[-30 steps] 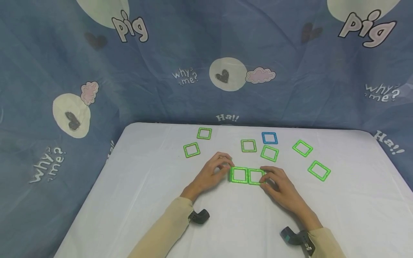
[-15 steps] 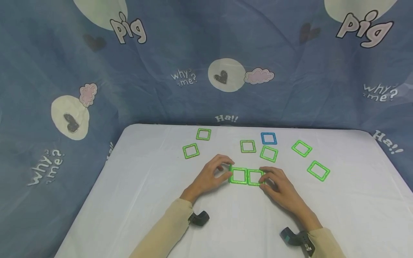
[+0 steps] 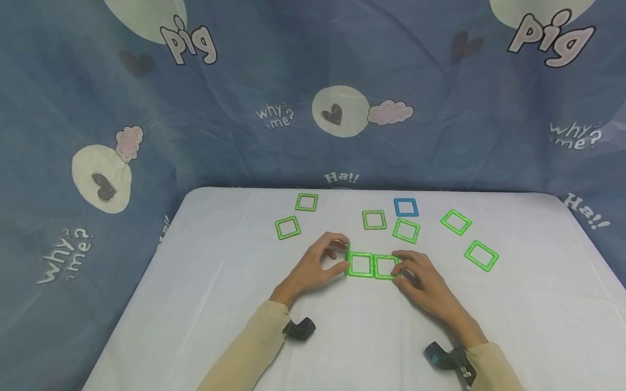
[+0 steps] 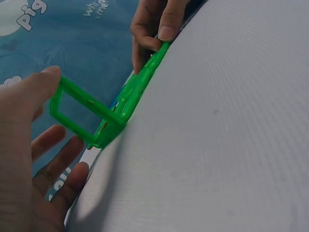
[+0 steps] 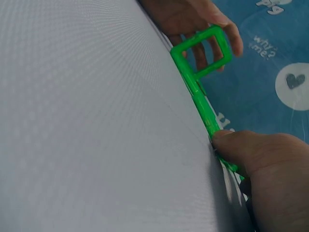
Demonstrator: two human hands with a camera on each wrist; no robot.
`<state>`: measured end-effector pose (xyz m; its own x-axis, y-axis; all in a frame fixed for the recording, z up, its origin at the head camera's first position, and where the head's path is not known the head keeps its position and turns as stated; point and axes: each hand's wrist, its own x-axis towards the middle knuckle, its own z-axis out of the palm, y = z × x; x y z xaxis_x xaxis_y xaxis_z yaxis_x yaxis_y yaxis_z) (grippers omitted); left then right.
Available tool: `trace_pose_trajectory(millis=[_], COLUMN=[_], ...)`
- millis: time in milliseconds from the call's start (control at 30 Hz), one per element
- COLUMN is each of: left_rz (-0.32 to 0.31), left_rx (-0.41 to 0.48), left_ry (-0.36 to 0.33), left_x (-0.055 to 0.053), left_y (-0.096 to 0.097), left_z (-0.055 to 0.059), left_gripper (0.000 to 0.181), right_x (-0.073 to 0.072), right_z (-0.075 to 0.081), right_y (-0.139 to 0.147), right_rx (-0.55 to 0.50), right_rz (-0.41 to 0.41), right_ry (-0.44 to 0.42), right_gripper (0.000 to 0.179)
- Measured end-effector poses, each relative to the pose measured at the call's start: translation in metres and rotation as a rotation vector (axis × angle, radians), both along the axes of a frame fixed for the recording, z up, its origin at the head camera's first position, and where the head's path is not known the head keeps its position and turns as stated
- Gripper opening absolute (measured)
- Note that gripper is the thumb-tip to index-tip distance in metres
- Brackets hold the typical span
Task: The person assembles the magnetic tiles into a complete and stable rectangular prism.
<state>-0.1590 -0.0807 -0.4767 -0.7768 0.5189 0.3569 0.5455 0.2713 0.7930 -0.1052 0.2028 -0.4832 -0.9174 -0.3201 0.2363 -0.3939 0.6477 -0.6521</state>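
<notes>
Two green square-frame magnetic tiles lie side by side on the white table, the left flat tile (image 3: 361,275) meeting the right flat tile (image 3: 383,256). A third green tile (image 4: 91,102) stands up at the left edge of the left flat one. My left hand (image 3: 313,266) holds this standing tile at its edges between thumb and index finger; its other fingers spread loosely behind, as the left wrist view shows. My right hand (image 3: 425,282) pinches the outer end of the right flat tile, thumb on the near side and fingers on the far side, partly covering it.
Several loose green tiles lie farther back, among them a left one (image 3: 287,227), a middle one (image 3: 374,227) and a right one (image 3: 481,256). A blue tile (image 3: 406,214) lies near the table's back edge. A blue printed cloth (image 3: 220,146) hangs behind the white table (image 3: 362,342).
The tile in my left hand has swung up to stand more upright, and the left fingers have risen and spread slightly. My right hand has stayed on its tile.
</notes>
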Motion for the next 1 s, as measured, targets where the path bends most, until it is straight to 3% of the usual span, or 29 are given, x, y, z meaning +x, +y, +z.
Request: trace_pose_trajectory(millis=[167, 300, 400, 567, 767, 1000], left_rz=[0.033, -0.003, -0.047, -0.094, -0.075, -0.078], left_rx=[-0.018, -0.038, -0.053, -0.138, -0.249, -0.243], left_ry=[0.010, 0.004, 0.000, 0.054, 0.092, 0.091], left_x=[0.0018, 0.0034, 0.0024, 0.0001, 0.0000, -0.0001], left_y=[-0.0024, -0.0051, -0.0053, -0.0025, -0.0006, -0.0020], left_z=[-0.0003, -0.0007, -0.0023, -0.0049, -0.0057, -0.0041], left_gripper=[0.025, 0.012, 0.013, 0.018, 0.018, 0.016], right_x=[-0.0003, -0.0004, -0.0003, -0.0006, -0.0007, -0.0003], right_z=[0.0006, 0.0007, 0.0009, 0.0011, 0.0003, 0.0000], right_y=[-0.0007, -0.0011, -0.0009, -0.0005, 0.0004, 0.0003], right_rx=[0.002, 0.004, 0.005, 0.006, 0.008, 0.009], right_rz=[0.001, 0.003, 0.003, 0.006, 0.005, 0.002], right_ry=[0.003, 0.005, 0.003, 0.004, 0.010, 0.009], right_gripper=[0.017, 0.016, 0.017, 0.018, 0.017, 0.017])
